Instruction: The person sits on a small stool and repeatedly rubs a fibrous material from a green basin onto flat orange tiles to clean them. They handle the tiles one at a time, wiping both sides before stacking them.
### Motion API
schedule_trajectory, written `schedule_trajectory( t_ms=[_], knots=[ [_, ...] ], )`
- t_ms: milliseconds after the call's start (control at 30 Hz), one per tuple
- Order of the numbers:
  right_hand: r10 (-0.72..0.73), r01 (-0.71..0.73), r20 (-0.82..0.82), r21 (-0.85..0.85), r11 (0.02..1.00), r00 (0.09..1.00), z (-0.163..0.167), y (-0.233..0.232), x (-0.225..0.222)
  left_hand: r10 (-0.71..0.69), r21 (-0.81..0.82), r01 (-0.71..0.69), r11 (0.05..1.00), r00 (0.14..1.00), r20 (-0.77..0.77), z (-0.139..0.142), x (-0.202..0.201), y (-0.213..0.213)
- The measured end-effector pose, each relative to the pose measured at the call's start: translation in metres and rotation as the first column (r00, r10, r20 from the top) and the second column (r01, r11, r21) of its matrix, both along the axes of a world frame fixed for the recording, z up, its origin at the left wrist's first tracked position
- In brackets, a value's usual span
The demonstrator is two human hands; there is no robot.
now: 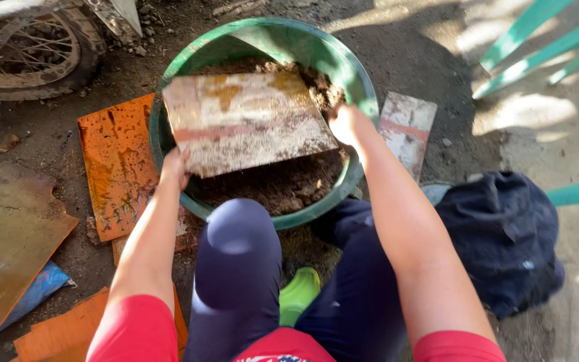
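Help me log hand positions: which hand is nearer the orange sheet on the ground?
Left. The left hand grips the board's corner right beside the orange sheet; the right hand is across the basin.

I wear a red short-sleeved top with a small printed patch at the front hem, dark navy trousers, and a bright green shoe, with both forearms and my left hand (175, 166) and right hand (347, 125) bare.
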State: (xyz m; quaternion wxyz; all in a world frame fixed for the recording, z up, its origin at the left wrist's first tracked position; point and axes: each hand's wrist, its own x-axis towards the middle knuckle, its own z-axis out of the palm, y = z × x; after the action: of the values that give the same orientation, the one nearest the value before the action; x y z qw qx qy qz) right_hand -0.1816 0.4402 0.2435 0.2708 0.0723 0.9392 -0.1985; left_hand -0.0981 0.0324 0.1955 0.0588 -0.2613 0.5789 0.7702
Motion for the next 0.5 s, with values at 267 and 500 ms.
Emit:
schedule_trajectory(
  t_ms=[267,500],
  knots=[
    [0.750,-0.839,0.570,-0.183,0.512,0.334,-0.159,-0.082,0.050,-0.017,-0.099,0.032,0.995,0.989,0.145,-0.106,0.006,-0.038],
    [0.636,-0.685,0.384,-0.011,0.728,0.670,-0.219,-0.192,0.113,0.013,0.101,-0.031,0.994,0.984,0.179,-0.143,0.008,-0.054]
  ],
)
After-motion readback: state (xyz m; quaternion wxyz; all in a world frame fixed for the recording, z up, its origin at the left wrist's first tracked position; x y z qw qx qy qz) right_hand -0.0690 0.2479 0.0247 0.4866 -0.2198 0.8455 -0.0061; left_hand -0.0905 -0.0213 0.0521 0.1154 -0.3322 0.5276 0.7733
